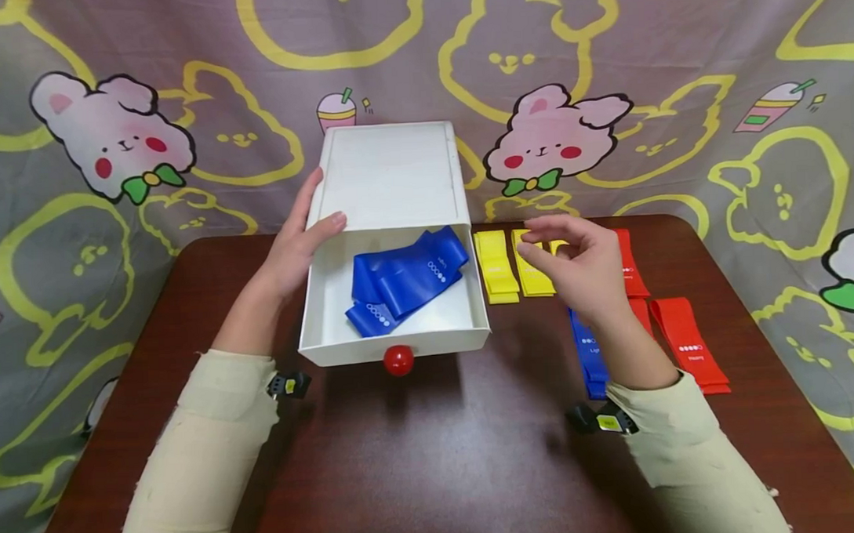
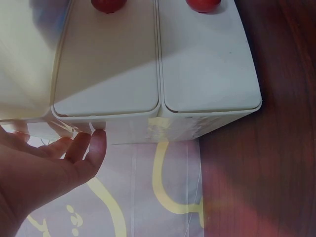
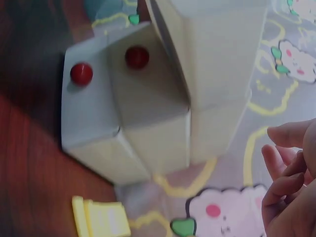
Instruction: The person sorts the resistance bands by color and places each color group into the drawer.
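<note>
Pinch the blue bands (image 1: pixel 406 275) by a fold: likely light, limp, grippy. Find in the drawer (image 1: pixel 345 353), between fingers of the left hand (image 1: pixel 292 251), spread against the cabinet (image 1: pixel 391 173), and the right hand (image 1: pixel 585 269), loosely bent, thumb parted, holding nothing.

From here I make out rows of white dots and rings on the blue bands (image 1: pixel 399 279) in the drawer (image 1: pixel 345 354) and on the front red band (image 1: pixel 686 332); the lettering beside them is too small for me to read.
</note>
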`<state>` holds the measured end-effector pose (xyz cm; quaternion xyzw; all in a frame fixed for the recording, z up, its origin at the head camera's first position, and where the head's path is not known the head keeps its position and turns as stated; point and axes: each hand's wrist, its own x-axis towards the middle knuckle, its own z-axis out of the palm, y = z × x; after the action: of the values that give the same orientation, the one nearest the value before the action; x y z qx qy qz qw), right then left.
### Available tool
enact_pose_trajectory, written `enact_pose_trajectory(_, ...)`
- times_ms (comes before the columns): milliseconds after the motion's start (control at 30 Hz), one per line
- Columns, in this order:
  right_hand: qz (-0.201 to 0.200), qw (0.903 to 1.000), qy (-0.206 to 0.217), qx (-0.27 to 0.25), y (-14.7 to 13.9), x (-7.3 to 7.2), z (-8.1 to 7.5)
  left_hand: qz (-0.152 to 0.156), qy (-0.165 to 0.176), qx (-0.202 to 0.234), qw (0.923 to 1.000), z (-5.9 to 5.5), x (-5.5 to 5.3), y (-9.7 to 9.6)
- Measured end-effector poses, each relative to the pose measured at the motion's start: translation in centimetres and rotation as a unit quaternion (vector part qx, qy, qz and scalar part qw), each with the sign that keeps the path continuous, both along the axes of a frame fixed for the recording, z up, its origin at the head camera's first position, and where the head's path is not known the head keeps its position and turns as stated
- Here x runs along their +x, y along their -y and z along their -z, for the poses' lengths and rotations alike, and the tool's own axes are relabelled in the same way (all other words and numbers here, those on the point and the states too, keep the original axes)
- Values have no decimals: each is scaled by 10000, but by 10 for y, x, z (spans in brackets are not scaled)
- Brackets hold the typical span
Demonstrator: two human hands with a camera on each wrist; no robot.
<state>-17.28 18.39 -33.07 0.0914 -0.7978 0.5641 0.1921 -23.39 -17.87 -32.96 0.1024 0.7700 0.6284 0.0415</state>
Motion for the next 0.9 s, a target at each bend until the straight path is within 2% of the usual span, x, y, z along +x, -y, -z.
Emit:
enact_pose_trajectory(200, 294, 9994, 198, 41, -29, 2, 12, -2, 7, -15, 10000, -1, 1, 0)
enact_pose_trajectory(433, 597, 9927, 906, 518, -58, 5, 28, 9, 50, 45, 10000, -1, 2, 1)
enact_pose_trajectory(633, 627, 9846, 1324, 951, -79, 3, 44, 9, 56, 31, 10000, -1, 2, 1)
enact_pose_trajectory(900, 586, 9753, 1814, 1116, -100, 2, 65, 43, 35, 40, 10000, -1, 2, -1)
